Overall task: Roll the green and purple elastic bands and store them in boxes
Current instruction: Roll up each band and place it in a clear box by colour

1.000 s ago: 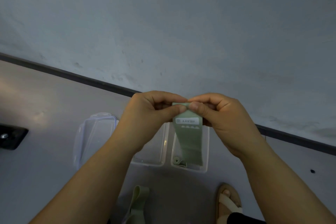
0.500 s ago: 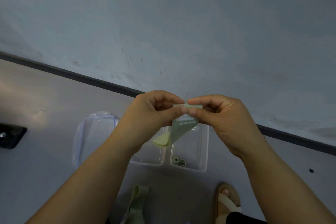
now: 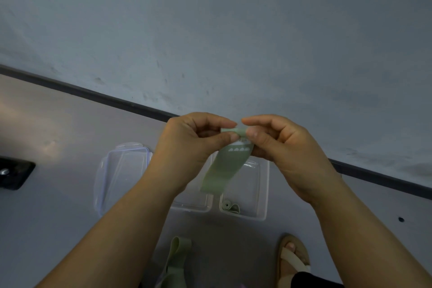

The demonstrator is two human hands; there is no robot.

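Left hand (image 3: 187,145) and right hand (image 3: 287,147) pinch the flat sage-green elastic band (image 3: 224,168), top edge newly curled. Rolling has begun.

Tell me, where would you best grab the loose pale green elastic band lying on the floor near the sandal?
Probably at the far looped end of the loose pale green elastic band, pinching from above: that fold stands open off the grey floor, giving fingers a gap, while its near end runs out of view.

Open-topped right box (image 3: 265,194): rolled band (image 3: 230,206) in near corner, hanging band (image 3: 224,168) partly overhead
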